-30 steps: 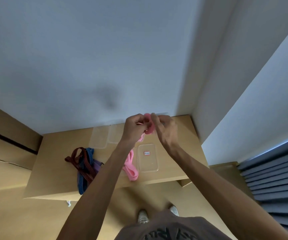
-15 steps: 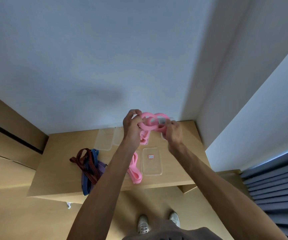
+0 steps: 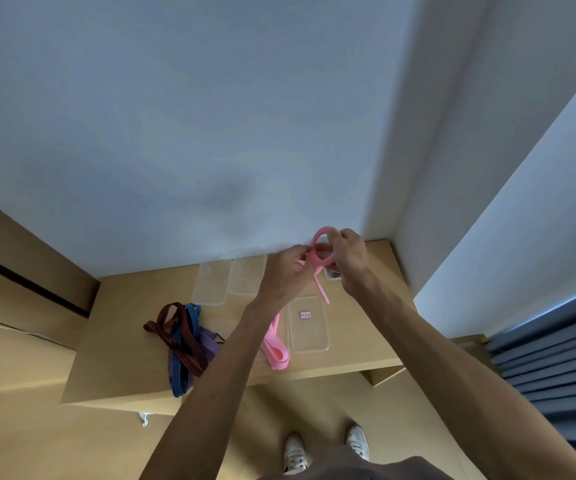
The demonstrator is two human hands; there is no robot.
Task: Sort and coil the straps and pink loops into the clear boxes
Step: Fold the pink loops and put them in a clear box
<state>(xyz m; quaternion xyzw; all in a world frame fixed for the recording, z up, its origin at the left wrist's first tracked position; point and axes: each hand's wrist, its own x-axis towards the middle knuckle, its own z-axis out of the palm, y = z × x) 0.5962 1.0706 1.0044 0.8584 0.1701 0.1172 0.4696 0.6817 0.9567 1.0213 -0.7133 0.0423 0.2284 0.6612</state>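
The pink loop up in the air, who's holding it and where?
Both hands hold the pink loop: the left hand pinches its left side where the band crosses, the right hand grips its right side.

Bare forearms point(image 3: 231, 372), white shoes point(image 3: 295, 455)

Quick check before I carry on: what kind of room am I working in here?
Probably a plain indoor room corner, home or office, not a workshop: a low wooden table set against bare white walls, light wood panelling at left, and a dark blue curtain at right.
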